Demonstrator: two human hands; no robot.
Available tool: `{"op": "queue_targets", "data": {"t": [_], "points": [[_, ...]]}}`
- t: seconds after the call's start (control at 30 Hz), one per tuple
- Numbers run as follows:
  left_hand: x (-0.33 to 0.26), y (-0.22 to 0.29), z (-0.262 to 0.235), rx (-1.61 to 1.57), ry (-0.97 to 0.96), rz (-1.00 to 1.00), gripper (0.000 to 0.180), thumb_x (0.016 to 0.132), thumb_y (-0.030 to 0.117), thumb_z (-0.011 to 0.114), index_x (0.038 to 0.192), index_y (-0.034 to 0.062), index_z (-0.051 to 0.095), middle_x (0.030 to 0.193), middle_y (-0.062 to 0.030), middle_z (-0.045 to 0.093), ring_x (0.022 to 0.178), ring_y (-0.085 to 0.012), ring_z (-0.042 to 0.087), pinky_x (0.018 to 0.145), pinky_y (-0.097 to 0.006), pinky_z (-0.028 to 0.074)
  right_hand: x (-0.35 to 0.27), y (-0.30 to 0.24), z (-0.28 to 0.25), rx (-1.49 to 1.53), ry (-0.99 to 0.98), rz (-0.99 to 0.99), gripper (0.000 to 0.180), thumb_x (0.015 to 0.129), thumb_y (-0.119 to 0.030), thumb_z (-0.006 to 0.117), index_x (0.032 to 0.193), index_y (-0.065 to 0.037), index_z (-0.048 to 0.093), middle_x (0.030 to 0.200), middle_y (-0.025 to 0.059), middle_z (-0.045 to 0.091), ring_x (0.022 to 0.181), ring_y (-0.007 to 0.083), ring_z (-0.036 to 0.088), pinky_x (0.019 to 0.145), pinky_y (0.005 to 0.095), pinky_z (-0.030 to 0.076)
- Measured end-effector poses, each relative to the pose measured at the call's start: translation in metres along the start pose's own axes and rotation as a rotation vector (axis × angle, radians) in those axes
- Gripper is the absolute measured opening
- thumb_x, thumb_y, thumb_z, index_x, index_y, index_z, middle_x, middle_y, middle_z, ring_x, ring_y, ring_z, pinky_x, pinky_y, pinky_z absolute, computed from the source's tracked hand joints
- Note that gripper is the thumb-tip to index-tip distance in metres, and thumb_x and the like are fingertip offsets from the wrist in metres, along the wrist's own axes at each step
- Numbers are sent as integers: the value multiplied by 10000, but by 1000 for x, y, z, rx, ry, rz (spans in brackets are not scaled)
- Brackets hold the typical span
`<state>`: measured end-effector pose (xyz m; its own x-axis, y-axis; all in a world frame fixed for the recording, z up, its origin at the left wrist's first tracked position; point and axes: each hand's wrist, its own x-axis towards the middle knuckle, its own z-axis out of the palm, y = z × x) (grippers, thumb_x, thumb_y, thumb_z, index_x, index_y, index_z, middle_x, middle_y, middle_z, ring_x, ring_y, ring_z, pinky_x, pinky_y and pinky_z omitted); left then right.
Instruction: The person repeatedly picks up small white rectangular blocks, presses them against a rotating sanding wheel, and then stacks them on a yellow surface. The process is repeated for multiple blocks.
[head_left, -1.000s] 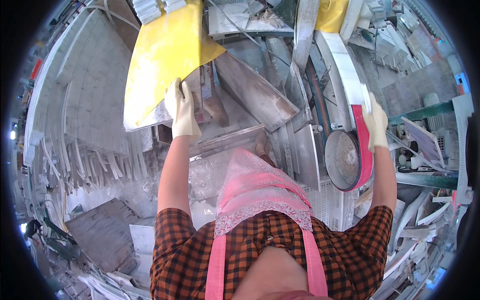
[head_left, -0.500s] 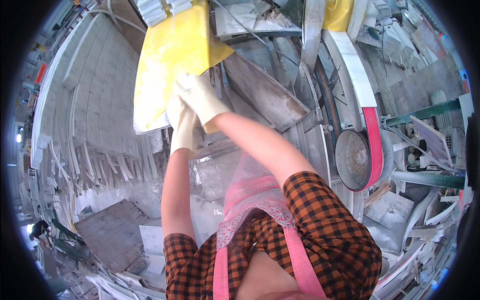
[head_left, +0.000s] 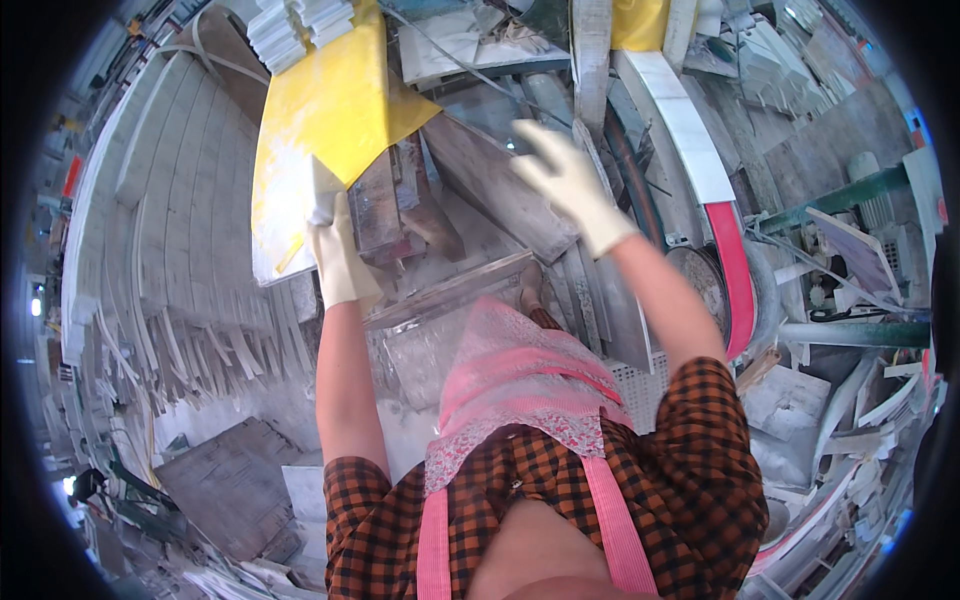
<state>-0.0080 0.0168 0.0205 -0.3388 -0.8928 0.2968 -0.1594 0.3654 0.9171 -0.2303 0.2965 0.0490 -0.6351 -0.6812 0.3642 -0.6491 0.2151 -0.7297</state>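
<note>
A moment ago my right hand (head_left: 572,185) was over by my left hand (head_left: 335,250) on the yellow sheet (head_left: 325,120). Now I have pulled it away, and it hangs open with its fingers spread above the grey slab (head_left: 490,190). So I think only one hand minds the sheet now. My left hand is shut on the sheet's lower edge, at about 10 o'clock from my chest. The sheet runs up toward 11 o'clock. My right hand is at 1 o'clock, well apart from it.
</note>
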Motion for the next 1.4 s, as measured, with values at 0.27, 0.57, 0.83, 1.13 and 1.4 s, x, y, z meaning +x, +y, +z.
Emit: {"op": "queue_targets", "data": {"t": [0.27, 0.57, 0.83, 1.13, 1.4], "points": [[15, -17, 3, -235, 52, -68, 474, 968, 261, 671, 1304, -63, 592, 1150, -128, 675, 1009, -216, 619, 889, -348, 486, -123, 136, -232, -716, 29, 237, 737, 773, -106, 736, 1460, -20, 483, 1481, 207, 504, 1389, 371, 465, 1147, 434, 378], [31, -43, 6, 62, 45, -148, 405, 980, 259, 668, 1215, -70, 657, 1032, -124, 707, 917, -197, 642, 816, -348, 508, -108, 136, -195, -1214, -76, 472, 872, 840, -249, 758, 1562, -49, 310, 1612, 141, 360, 1498, 276, 335, 1213, 435, 292], [28, -45, 5, -115, 53, -194, 448, 976, 255, 667, 1275, -78, 630, 1165, -144, 692, 1022, -221, 635, 914, -358, 492, -95, 136, -208, -1240, -12, 248, 637, 918, -241, 607, 1496, -32, 438, 1519, 155, 497, 1434, 248, 440, 1205, 431, 312], [19, -24, 6, -91, 74, -159, 479, 986, 230, 650, 1365, -50, 564, 1267, -142, 648, 1113, -227, 601, 973, -363, 460, -30, 155, -192, -1346, -185, 294, 763, 885, -144, 608, 1580, -81, 297, 1629, 91, 356, 1493, 210, 358, 1229, 441, 265], [12, -16, 5, -188, 9, -315, 498, 1004, 293, 642, 1386, -17, 569, 1290, -121, 645, 1120, -200, 599, 950, -342, 467, -26, 161, -206, -1048, -52, 170, 643, 891, -188, 633, 1489, -47, 443, 1514, 173, 487, 1395, 337, 467, 1141, 450, 391]]}}
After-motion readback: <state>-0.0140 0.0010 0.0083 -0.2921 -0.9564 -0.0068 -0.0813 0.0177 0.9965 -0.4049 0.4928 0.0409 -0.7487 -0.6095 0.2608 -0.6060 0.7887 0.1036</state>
